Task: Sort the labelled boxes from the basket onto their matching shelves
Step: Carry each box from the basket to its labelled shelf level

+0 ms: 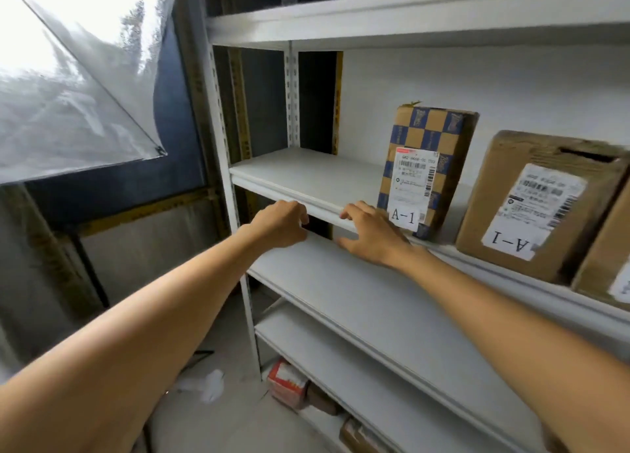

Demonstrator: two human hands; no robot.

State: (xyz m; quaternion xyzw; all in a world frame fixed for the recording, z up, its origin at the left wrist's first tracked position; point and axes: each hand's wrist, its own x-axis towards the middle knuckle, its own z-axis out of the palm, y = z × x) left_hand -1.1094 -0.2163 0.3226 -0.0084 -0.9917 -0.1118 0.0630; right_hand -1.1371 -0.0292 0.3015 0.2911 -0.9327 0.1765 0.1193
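Observation:
A checked blue-and-tan box (431, 152) labelled A-1 stands upright on the white shelf (306, 173). To its right sits a plain cardboard box (531, 207) with an upside-down A-1 label, and the corner of a third box (606, 275) shows at the frame edge. My right hand (371, 234) hovers just left of the checked box at the shelf's front edge, fingers relaxed, holding nothing. My left hand (281, 224) hangs beside it with loosely curled fingers, also holding nothing. The basket is out of view.
The white metal rack has a shelf above (375, 23) and bare shelves below (358, 302). A red-and-white box (288, 382) and brown boxes (358, 435) lie on the lowest level. A window with loose plastic sheeting (85, 94) is at the left.

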